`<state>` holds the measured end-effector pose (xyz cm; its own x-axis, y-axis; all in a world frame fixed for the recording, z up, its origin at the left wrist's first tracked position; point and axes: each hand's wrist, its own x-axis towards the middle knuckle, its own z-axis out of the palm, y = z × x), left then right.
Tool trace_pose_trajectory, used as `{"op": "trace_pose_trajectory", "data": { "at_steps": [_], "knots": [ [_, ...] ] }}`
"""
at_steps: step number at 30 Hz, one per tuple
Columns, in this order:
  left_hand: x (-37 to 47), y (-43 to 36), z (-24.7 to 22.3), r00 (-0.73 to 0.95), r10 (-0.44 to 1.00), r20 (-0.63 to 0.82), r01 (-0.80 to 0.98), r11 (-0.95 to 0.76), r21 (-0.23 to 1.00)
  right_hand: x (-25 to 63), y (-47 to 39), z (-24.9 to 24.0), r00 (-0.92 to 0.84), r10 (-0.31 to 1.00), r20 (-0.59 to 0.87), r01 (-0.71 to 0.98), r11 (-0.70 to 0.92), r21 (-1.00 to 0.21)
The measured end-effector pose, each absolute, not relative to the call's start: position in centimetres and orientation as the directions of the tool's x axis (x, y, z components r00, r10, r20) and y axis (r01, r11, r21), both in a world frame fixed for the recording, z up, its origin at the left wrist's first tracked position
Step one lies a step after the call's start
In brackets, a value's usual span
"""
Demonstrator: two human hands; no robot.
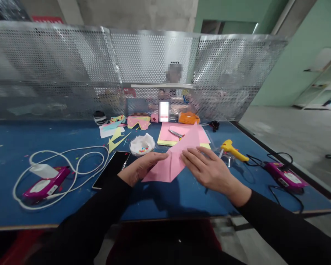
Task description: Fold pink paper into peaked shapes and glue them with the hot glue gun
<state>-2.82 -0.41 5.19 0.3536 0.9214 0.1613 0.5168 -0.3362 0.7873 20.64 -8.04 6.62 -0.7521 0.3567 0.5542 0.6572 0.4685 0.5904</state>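
Observation:
A folded sheet of pink paper (172,163) is held above the blue table, creased down its middle with one corner pointing up and away. My left hand (142,167) grips its left side, the thumb on top and the other fingers hidden beneath. On the right side, my right hand (209,167) lies with its fingers stretched flat along the paper. Just beyond the paper, scissors (176,134) rest on a stack of pink and yellow sheets (165,129). A white bowl (142,143) with small coloured scraps stands past my left hand.
Left lie a phone (110,171), a white cable (77,171) and a purple power strip (46,184). To the right are a yellow glue gun (234,150) and another purple power strip (285,175). Paper cutouts (138,122) line the back before a perforated metal screen (154,55); a person sits behind it.

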Motion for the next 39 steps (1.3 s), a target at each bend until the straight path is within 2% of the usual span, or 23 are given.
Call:
{"op": "trace_pose_trajectory", "data": {
  "at_steps": [3, 6, 7, 9, 11, 13, 16, 20, 24, 28, 35, 39],
  "knots": [
    [-1.5, 0.2, 5.2, 0.475, 0.877, -0.07, 0.362, -0.123, 0.924, 21.4, -6.4, 6.1, -0.814, 0.29, 0.503, 0.577, 0.497, 0.648],
    [-0.9, 1.3, 4.6, 0.479, 0.857, -0.191, 0.234, 0.085, 0.968, 22.1, -4.9, 5.7, -0.833, 0.295, 0.468, 0.546, 0.576, 0.608],
    [-0.9, 1.6, 4.2, 0.458, 0.864, -0.212, 0.192, 0.137, 0.972, 22.4, -4.2, 5.8, -0.81, 0.364, 0.461, 0.583, 0.595, 0.553],
    [-1.0, 2.0, 3.5, 0.395, 0.885, -0.246, 0.114, 0.218, 0.969, 23.0, -2.4, 6.3, -0.682, 0.591, 0.431, 0.731, 0.558, 0.392],
    [-1.3, 2.2, 2.8, 0.334, 0.902, -0.274, 0.052, 0.273, 0.961, 23.7, 0.2, 6.7, -0.452, 0.814, 0.365, 0.89, 0.387, 0.241],
    [-1.5, 2.2, 2.3, 0.298, 0.91, -0.29, 0.002, 0.303, 0.953, 24.3, 3.2, 6.8, -0.339, 0.897, 0.283, 0.937, 0.295, 0.19],
    [-1.5, 2.1, 1.8, 0.271, 0.917, -0.294, -0.047, 0.317, 0.947, 24.8, 7.2, 5.9, -0.247, 0.966, 0.075, 0.961, 0.235, 0.144],
    [-1.3, 2.1, 1.4, 0.255, 0.922, -0.292, -0.069, 0.318, 0.945, 24.5, 10.2, 4.2, -0.164, 0.978, -0.127, 0.976, 0.18, 0.126],
    [-1.2, 2.1, 1.1, 0.248, 0.926, -0.286, -0.078, 0.313, 0.946, 24.0, 10.9, 3.6, -0.12, 0.975, -0.187, 0.986, 0.139, 0.088],
    [-1.2, 2.0, 1.2, 0.244, 0.925, -0.29, -0.085, 0.318, 0.944, 23.6, 11.0, 4.0, -0.089, 0.969, -0.23, 0.996, 0.088, -0.015],
    [-1.3, 2.0, 1.7, 0.219, 0.936, -0.275, -0.107, 0.303, 0.947, 23.6, 11.3, 6.9, 0.0, 0.935, -0.355, 0.928, -0.132, -0.347],
    [-1.8, 2.3, 2.1, 0.208, 0.943, -0.261, -0.101, 0.286, 0.953, 24.1, 9.4, 8.5, 0.044, 0.958, -0.285, 0.758, -0.218, -0.615]
  ]
}}
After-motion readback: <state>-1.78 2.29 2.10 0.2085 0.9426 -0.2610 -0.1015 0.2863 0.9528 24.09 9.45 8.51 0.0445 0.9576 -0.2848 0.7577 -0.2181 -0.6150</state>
